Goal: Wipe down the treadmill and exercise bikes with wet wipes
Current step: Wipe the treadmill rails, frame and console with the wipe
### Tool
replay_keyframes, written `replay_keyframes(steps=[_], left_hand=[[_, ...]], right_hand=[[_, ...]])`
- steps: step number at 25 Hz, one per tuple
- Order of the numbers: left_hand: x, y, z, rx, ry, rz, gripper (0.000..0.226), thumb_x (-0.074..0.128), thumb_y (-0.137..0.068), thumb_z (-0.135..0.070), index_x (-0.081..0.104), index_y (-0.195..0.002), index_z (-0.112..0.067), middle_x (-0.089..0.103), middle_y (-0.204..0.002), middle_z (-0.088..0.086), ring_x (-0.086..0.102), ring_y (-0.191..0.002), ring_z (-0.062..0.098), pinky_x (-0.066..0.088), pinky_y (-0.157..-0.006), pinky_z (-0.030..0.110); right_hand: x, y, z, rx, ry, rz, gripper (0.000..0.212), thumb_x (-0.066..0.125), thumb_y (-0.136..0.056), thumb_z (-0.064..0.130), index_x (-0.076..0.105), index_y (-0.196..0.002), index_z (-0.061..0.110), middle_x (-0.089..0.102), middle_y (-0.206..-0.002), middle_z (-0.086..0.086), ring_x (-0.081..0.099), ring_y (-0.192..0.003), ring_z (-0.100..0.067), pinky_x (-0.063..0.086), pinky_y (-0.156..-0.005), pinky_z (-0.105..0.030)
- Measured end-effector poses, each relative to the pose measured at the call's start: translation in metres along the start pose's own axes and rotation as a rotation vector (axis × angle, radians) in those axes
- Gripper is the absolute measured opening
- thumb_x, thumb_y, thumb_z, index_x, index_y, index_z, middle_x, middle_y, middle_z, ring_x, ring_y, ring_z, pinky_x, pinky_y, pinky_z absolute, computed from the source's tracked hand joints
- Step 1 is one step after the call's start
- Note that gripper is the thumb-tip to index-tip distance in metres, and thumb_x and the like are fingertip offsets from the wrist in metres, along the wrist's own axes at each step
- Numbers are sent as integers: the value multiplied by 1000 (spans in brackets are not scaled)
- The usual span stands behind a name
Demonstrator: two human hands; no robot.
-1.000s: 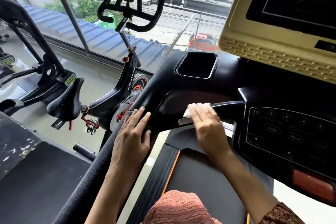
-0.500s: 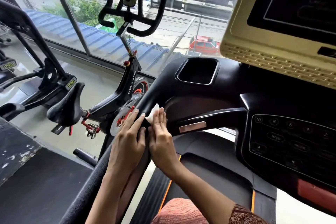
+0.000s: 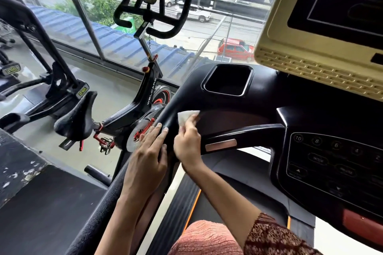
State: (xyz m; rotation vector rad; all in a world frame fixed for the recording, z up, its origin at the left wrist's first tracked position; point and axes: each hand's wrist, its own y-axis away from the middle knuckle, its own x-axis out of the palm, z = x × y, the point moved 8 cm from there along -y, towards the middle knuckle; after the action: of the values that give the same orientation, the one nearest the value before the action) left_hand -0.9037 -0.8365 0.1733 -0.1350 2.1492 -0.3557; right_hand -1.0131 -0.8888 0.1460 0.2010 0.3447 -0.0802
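A white wipe (image 3: 186, 115) is pressed against the inner side of the treadmill's (image 3: 267, 97) black side rail (image 3: 97, 219) by the right hand (image 3: 187, 145). The fingers (image 3: 191, 122) of that hand are laid flat and close together on the wipe, whose upper edge is seen just past the fingertips; the thumb cannot be made out. The left hand (image 3: 148, 155) is rested on top of the same rail, just beside the right hand, with its fingers (image 3: 154, 130) straight and only slightly parted, and nothing is held in it. A copper-coloured plate (image 3: 220, 144) on the crossbar is found just to the right of the right hand's knuckles. A recessed cup holder (image 3: 228, 79) is seen beyond the right fingertips, higher on the console. The keypad (image 3: 331, 157) is set well apart to the right. An exercise bike (image 3: 145, 97) is stood beyond the left fingertips, with its saddle (image 3: 75, 118) off to their left.
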Motion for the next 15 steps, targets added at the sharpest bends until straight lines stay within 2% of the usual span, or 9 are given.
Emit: replay_keyframes(steps=[2, 3, 5, 7, 8, 10, 12, 13, 15], left_hand=[[0, 1, -2, 9, -15, -1, 54, 32, -89, -26, 54, -133, -4, 48, -142, 14, 36, -135, 15, 6, -113, 8], [1, 1, -2, 12, -20, 2, 54, 32, -89, -26, 54, -133, -3, 48, -142, 14, 35, -135, 15, 5, -113, 8], [1, 2, -1, 12, -27, 5, 55, 31, -88, -25, 54, -134, -3, 48, -142, 15, 36, -135, 17, 4, -113, 8], [1, 2, 0, 14, -33, 5, 56, 31, -88, -25, 53, -134, -3, 48, -142, 15, 37, -135, 19, 4, -113, 8], [1, 2, 0, 16, -39, 2, 55, 31, -89, -25, 54, -134, -3, 48, -142, 16, 38, -134, 20, 5, -113, 8], [2, 3, -3, 23, -53, -2, 52, 33, -90, -23, 56, -131, -2, 50, -140, 16, 41, -133, 21, 8, -114, 10], [3, 4, -6, 46, -76, -4, 50, 34, -89, -21, 58, -128, -2, 52, -138, 16, 43, -132, 23, 13, -115, 16], [4, 4, -8, 63, -89, -5, 49, 35, -89, -20, 59, -127, -2, 53, -137, 17, 44, -131, 24, 14, -115, 18], [5, 4, -11, 85, -105, -7, 49, 36, -88, -19, 60, -127, -1, 53, -137, 17, 45, -130, 26, 15, -115, 21]], right_hand=[[-11, -4, 0, 12, 42, -40, 52, 38, -97, -1, 22, -147, -3, 40, -144, -27, 37, -136, -31, 24, -104, -18], [-14, 2, 1, -18, 73, -14, 52, 39, -96, -3, 27, -146, -3, 41, -144, -25, 38, -136, -28, 24, -105, -14], [-12, 21, 4, -143, 150, 130, 51, 40, -92, -8, 35, -143, -3, 38, -146, -21, 33, -138, -23, 17, -100, 1], [-14, 45, 10, -291, 246, 280, 51, 39, -89, -12, 44, -139, 1, 42, -144, -17, 35, -138, -21, 15, -96, 6], [-23, 50, 14, -378, 304, 263, 53, 37, -87, -15, 48, -136, 2, 46, -142, -16, 37, -137, -22, 18, -101, 1], [-53, 46, 14, -501, 468, -9, 60, 28, -78, -17, 53, -131, -3, 52, -135, -20, 43, -133, -29, 27, -113, -23], [-59, 44, 2, -588, 794, -163, 60, 27, -72, -4, 60, -123, -5, 61, -126, -20, 52, -124, -34, 30, -113, -45], [-50, 43, -6, -613, 919, -148, 57, 30, -75, 4, 62, -121, -3, 63, -123, -17, 54, -123, -33, 26, -113, -48], [-29, 46, -19, -705, 984, -44, 47, 36, -85, 14, 62, -122, 1, 63, -125, -13, 54, -124, -31, 23, -112, -46]])
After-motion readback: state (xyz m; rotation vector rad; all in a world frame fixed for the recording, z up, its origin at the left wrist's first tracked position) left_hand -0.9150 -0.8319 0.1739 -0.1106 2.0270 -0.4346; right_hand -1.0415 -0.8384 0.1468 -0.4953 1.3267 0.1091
